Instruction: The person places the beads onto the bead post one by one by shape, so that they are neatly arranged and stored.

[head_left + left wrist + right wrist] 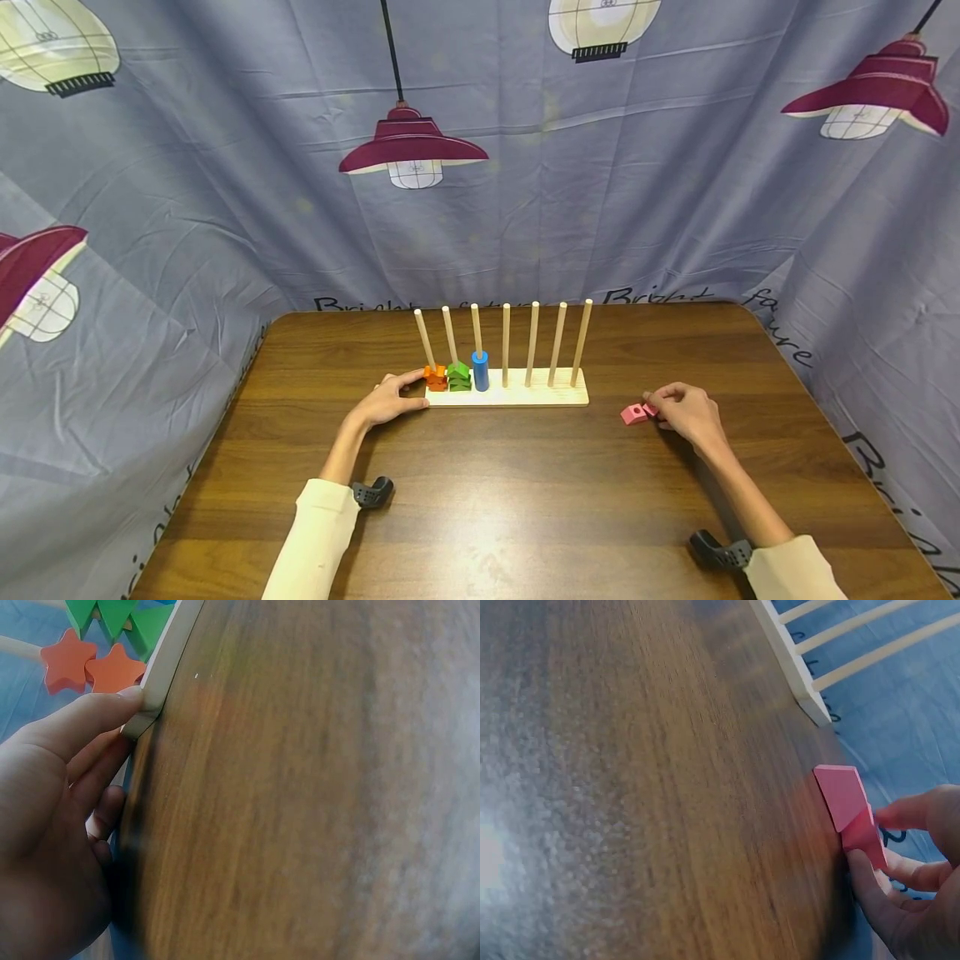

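Observation:
My left hand (pixel 386 402) grips the left end of a wooden peg stand (pixel 517 398), thumb at the front edge and fingers behind. Orange star beads (pixel 69 661) sit on the leftmost peg, right by that thumb. Green zigzag-edged beads (pixel 459 379) are on the second peg, and a blue cylinder (pixel 481 372) is on the third. Off to the stand's right, my right hand (pixel 692 414) pinches a small pink block (pixel 865 834) between thumb and fingers. A second pink block (pixel 633 415), with a hole in its top, lies on the table close against it.
Several bare pegs (pixel 533 346) rise from the right part of the stand. The brown wooden table (pixel 480 500) ends at a grey-blue curtain (pixel 600 217) printed with lamps. Dark wrist bands (pixel 372 492) sit on both wrists.

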Tool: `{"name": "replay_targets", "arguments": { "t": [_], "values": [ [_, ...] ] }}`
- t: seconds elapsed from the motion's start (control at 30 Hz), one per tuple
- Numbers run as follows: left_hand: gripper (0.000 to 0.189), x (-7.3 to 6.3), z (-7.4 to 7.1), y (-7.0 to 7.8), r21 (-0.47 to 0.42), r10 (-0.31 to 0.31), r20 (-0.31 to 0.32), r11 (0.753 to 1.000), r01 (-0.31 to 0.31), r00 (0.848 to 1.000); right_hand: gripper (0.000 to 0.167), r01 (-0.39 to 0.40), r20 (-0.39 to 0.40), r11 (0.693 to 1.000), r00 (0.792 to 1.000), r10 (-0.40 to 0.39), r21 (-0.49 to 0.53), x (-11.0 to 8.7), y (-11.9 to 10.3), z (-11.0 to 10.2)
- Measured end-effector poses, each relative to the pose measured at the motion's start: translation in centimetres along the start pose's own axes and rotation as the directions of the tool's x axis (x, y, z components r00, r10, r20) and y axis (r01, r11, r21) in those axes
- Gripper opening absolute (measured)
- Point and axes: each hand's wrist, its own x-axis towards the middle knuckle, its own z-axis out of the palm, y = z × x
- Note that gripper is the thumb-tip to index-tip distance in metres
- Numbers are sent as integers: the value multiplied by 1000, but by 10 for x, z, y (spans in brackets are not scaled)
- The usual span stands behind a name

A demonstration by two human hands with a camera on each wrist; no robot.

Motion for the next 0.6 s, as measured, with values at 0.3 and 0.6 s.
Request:
{"name": "replay_targets", "arguments": {
  "t": [0.3, 0.6],
  "values": [
    [71, 0, 0, 1, 10, -7, 5, 1000, 7, 1000, 26, 68, -55, 990, 996, -75, -123, -2, -11, -11],
    [70, 0, 1, 1, 13, -8, 3, 1000, 8, 1000, 33, 214, -89, 973, 974, -207, 86, -12, -54, -21]
  ]
}}
